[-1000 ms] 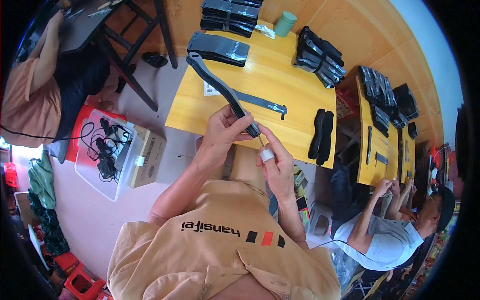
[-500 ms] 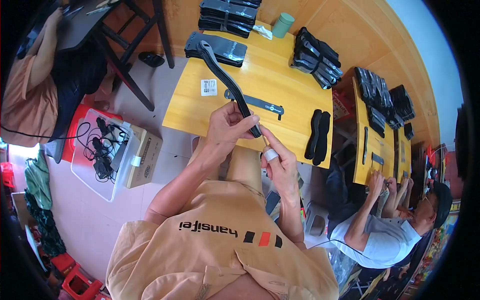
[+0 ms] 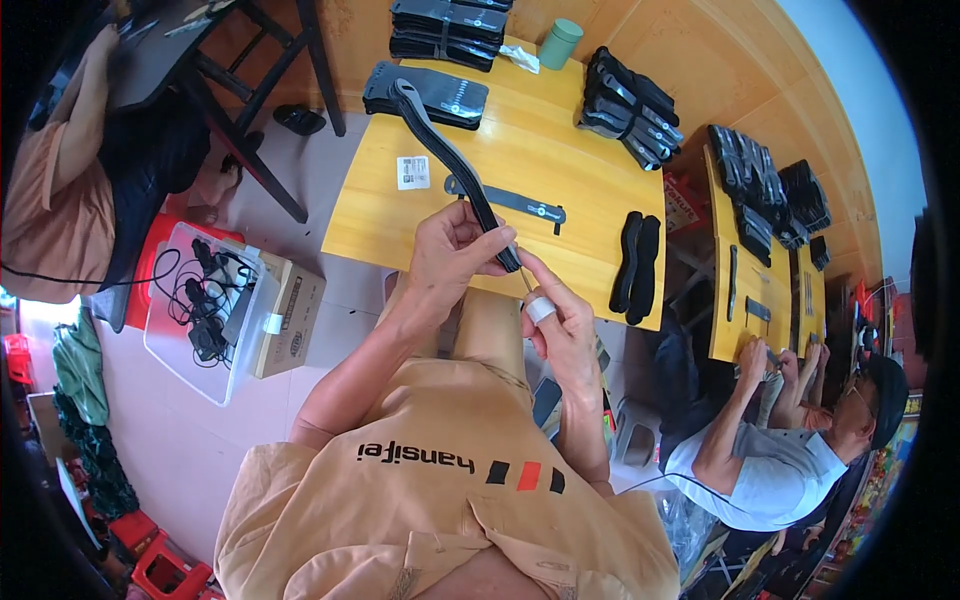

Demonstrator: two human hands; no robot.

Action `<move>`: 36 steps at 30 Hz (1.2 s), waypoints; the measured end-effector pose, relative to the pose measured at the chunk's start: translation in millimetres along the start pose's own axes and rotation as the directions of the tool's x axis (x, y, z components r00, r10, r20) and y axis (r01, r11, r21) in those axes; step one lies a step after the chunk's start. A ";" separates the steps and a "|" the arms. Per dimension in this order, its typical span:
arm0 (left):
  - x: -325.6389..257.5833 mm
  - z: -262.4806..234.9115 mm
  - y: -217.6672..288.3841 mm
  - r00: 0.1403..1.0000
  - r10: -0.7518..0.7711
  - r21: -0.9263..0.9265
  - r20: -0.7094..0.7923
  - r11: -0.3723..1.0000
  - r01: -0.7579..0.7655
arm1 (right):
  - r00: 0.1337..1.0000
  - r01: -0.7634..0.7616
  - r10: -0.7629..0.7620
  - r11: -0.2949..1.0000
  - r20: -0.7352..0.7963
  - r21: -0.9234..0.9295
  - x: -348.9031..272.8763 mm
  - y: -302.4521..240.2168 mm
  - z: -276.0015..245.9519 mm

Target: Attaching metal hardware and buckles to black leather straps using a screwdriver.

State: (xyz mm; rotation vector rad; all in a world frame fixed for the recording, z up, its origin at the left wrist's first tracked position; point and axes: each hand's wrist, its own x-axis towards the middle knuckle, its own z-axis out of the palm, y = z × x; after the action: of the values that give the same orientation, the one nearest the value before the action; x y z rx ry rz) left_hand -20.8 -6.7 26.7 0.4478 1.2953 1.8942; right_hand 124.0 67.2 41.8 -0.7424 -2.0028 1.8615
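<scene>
My left hand (image 3: 450,255) is closed around the lower end of a long black strap (image 3: 441,148), with the thumb pressed on top. The strap rises away over the table, bends near its upper part and ends in a rounded grey tip with a hole. At its lower end, my right hand (image 3: 563,325) pinches a thin metal rod-like tool (image 3: 527,281) that points at the strap; whether its tip is inside is hidden. White tape wraps a finger of that hand. Beyond the strap, a flat dark strip (image 3: 515,204) lies on the yellow table (image 3: 385,225).
Stacked packs of black straps (image 3: 445,35) and a green canister (image 3: 561,46) stand at the back. Two black pads (image 3: 637,270) lie at the table's right edge. A clear bin of cables (image 3: 205,310) sits left on the floor. Co-workers (image 3: 760,460) sit at both sides.
My hands keep nearly the same grip and place on the strap and the tool. The view has shifted slightly; the co-worker on the right has moved a little.
</scene>
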 end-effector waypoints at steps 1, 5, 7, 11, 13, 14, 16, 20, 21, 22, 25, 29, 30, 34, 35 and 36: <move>0.5 -0.4 -1.2 1.000 0.010 -0.003 0.006 1.000 -0.010 | 0.999 -0.036 0.035 0.998 0.022 0.044 -0.2 -0.7 -1.7; 0.0 -0.7 -1.1 1.000 0.019 0.012 0.020 1.000 -0.020 | 0.994 -0.088 0.078 0.986 0.076 0.143 -0.8 2.8 -6.4; -0.2 -0.9 -0.6 1.000 0.002 0.009 0.025 1.000 -0.002 | 0.993 -0.094 0.084 0.986 0.079 0.140 -0.8 4.7 -8.1; -1.3 -1.9 -5.8 0.997 0.054 0.047 0.060 0.997 -0.057 | 0.993 -0.109 0.101 0.983 0.060 0.151 -2.2 5.9 -9.2; -3.6 -0.1 -2.4 0.997 0.050 0.049 0.058 0.997 -0.053 | 0.994 -0.104 0.099 0.985 0.043 0.138 -2.2 6.7 -7.2; -4.1 0.2 -1.3 0.997 0.044 0.049 0.056 0.998 -0.047 | 0.995 -0.100 0.098 0.987 0.026 0.123 -1.8 7.0 -4.9; -3.7 0.3 -5.9 0.995 0.089 0.077 0.046 0.993 -0.092 | 0.999 -0.035 0.037 0.998 -0.028 0.053 -2.7 8.4 2.7; -9.3 8.4 -14.8 0.968 0.250 0.233 -0.011 0.942 -0.241 | 0.969 0.175 -0.197 0.973 -0.149 -0.149 -1.9 25.7 12.8; -8.9 7.7 -15.6 0.968 0.251 0.235 -0.011 0.942 -0.242 | 0.969 0.177 -0.198 0.973 -0.148 -0.148 -2.1 23.3 12.0; -8.9 6.8 -16.7 0.969 0.246 0.206 -0.004 0.949 -0.240 | 0.990 0.090 -0.088 0.996 -0.112 0.012 -3.1 18.2 10.1; -6.7 0.0 -13.8 0.980 0.195 0.136 0.046 0.970 -0.200 | 0.995 -0.095 0.091 0.934 0.028 0.345 -3.2 13.2 -1.2; -5.1 -5.5 3.7 0.988 -0.017 0.120 0.152 0.993 -0.002 | 0.980 -0.190 0.129 0.840 0.153 0.509 -2.4 11.4 -10.5; -5.2 -6.4 3.5 0.988 -0.016 0.120 0.151 0.993 -0.002 | 0.980 -0.190 0.129 0.840 0.154 0.509 -2.3 11.4 -10.0; -5.2 -8.4 -0.4 0.990 -0.040 0.038 0.139 0.999 0.035 | 0.989 -0.134 0.099 0.906 0.107 0.401 -4.4 9.1 -5.9; -5.2 -8.8 -1.3 0.990 -0.050 0.018 0.134 0.999 0.048 | 0.992 -0.116 0.092 0.927 0.086 0.355 -5.0 8.7 -5.3; -5.5 -8.7 -0.8 0.990 -0.050 0.018 0.134 0.999 0.048 | 0.992 -0.116 0.092 0.927 0.085 0.356 -5.3 9.4 -5.1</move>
State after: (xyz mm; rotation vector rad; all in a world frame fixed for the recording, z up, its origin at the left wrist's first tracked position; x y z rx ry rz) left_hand -22.8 -16.1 23.1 0.5372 1.2211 1.7831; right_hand 132.7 68.7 33.7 -0.6967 -1.6115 2.2583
